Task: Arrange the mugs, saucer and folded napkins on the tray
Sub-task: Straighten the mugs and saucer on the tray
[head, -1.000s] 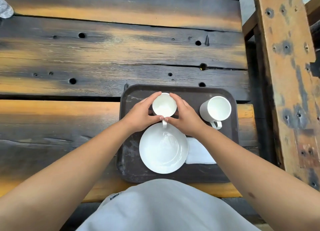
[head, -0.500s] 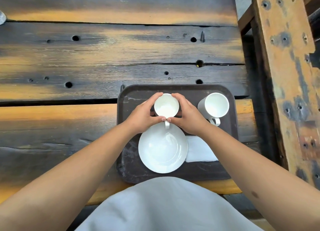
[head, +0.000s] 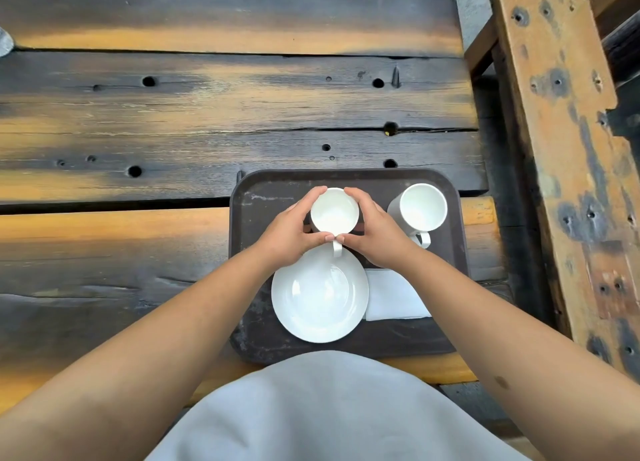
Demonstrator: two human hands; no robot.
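Tray: your dark brown tray [head: 277,197] sits in the lower centre of the frame, on the weathered plank table [head: 207,114], its near edge hidden behind your grey shirt [head: 329,408].
Held mug: a white mug [head: 334,210] stands in the upper middle of the tray, mouth up, its handle pointing down the frame toward you and overlapping the far rim of the saucer.
Left hand: your left hand [head: 289,233] wraps the mug's left side, fingers curled round the far wall and thumb at the near rim by the handle.
Right hand: your right hand [head: 375,233] mirrors it on the right side, thumb tip nearly meeting the left thumb above the handle.
Grip: both hands close snugly on the mug; whether its base rests on the tray or is lifted a little, you cannot tell from this angle.
Second mug: another white mug [head: 420,207] stands upright in the tray's upper right corner, just beside your right hand, handle toward you.
Saucer: the white saucer [head: 320,296] lies flat in the lower middle of the tray, just below the held mug.
Napkin: a folded white napkin [head: 394,296] lies right of the saucer, its left edge tucked under the rim, its upper right partly covered by your right forearm.
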